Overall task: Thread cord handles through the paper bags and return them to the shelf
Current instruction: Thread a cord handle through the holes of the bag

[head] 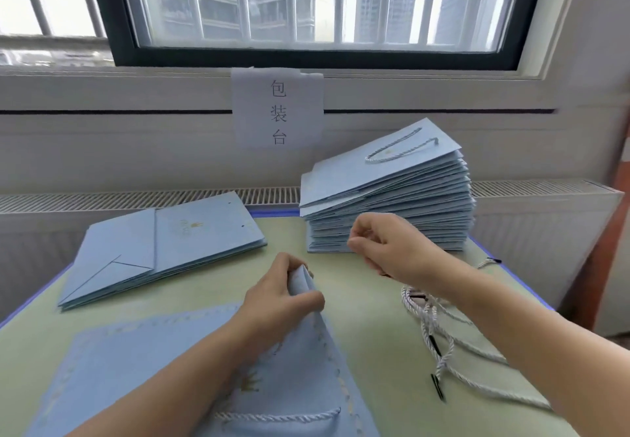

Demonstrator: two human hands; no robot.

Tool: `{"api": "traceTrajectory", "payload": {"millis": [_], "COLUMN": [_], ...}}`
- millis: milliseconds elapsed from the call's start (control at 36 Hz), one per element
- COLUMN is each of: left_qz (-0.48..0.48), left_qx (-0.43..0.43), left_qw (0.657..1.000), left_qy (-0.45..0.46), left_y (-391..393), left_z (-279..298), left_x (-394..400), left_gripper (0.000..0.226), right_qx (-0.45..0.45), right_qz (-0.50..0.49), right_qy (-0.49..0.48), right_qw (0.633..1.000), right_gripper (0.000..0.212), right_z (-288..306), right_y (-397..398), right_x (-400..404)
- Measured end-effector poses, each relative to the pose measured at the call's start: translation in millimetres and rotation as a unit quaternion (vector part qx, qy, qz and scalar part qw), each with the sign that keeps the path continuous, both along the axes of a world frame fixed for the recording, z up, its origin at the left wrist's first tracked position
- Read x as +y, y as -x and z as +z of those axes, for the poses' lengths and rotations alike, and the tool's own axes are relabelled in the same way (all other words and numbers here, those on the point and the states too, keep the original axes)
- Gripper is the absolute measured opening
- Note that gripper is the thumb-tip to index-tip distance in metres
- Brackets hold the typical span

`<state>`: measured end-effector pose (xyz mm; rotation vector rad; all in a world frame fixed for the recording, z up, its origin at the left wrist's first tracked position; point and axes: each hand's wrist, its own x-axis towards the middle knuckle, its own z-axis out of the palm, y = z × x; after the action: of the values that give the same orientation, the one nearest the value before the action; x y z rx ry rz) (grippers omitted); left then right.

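A light blue paper bag (143, 368) lies flat in front of me, with a white twisted cord handle (279, 415) across its near part. My left hand (283, 296) is shut on the bag's raised upper edge. My right hand (385, 247) hovers to the right of it with the fingers pinched together, just in front of the tall stack. I see no cord between those fingers. Loose white cords with black tips (439, 344) lie on the table under my right forearm.
A low pile of flat blue bags (163, 249) without cords lies at the left. A tall stack of bags (392, 204) with a corded bag on top stands at the back right. The green table top (358, 300) ends at a radiator and a window wall with a paper sign.
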<state>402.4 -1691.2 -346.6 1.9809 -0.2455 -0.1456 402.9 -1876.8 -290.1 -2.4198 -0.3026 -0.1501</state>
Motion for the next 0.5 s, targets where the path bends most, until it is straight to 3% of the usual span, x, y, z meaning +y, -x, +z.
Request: {"api": "traceTrajectory", "payload": {"millis": [56,139,278,389,500], "left_qz": [-0.024,-0.032,-0.067,-0.077,-0.094], "left_qx": [0.036,0.075,0.14,0.172,0.177], "left_qw": [0.996,0.985,0.963,0.953,0.947], "left_qy": [0.074,0.155,0.221,0.239,0.249], "left_y": [0.5,0.8,-2.7,-7.8,-10.7], "left_z": [1.6,5.5,10.0,12.4,12.2], "left_x": [4.5,9.0,20.3,24.0,25.0], "left_gripper": [0.046,0.046,0.056,0.049,0.047], "right_qx": [0.019,0.117,0.171,0.147,0.042], "right_qz": [0.0,0.023,0.037,0.022,0.027], "right_qy": [-0.012,-0.11,-0.209,-0.135,0.007], "right_qw": [1.0,0.987,0.962,0.98,0.999], "right_gripper": [0.02,0.029,0.025,0.024,0.03], "right_z": [-7.5,-21.1,-35.2,-39.9,-46.7], "right_y": [-5.7,-5.0,0.7,3.9,5.5], "right_x": [7.0,12.5,18.2,20.9,27.6]}}
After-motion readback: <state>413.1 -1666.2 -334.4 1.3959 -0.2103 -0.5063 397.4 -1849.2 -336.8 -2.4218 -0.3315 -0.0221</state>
